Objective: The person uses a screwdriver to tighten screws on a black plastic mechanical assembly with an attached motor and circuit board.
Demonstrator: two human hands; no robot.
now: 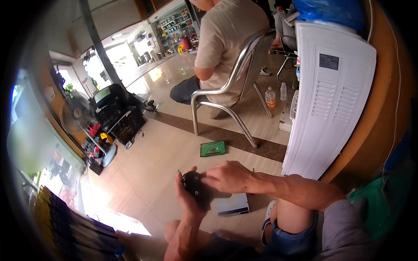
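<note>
My left hand [188,203] is wrapped round a dark, rounded object [194,186] with several small shiny spots on its face, perhaps screws. Its exact kind does not show. My right hand [231,175] comes in from the right, its fingers curled together against the object's right side. Whatever lies between those fingertips is hidden. Below my hands, a flat white box [233,204] with a dark edge rests on the tiled floor. Farther ahead lies a green box [213,148], out of reach of both hands as they are now.
A person [233,48] sits ahead on a metal-framed chair [230,108]. On the right stands a tall white vented cabinet [335,95], with two bottles [271,97] beside it. Black crates [122,117] and a standing fan [78,114] are at the left.
</note>
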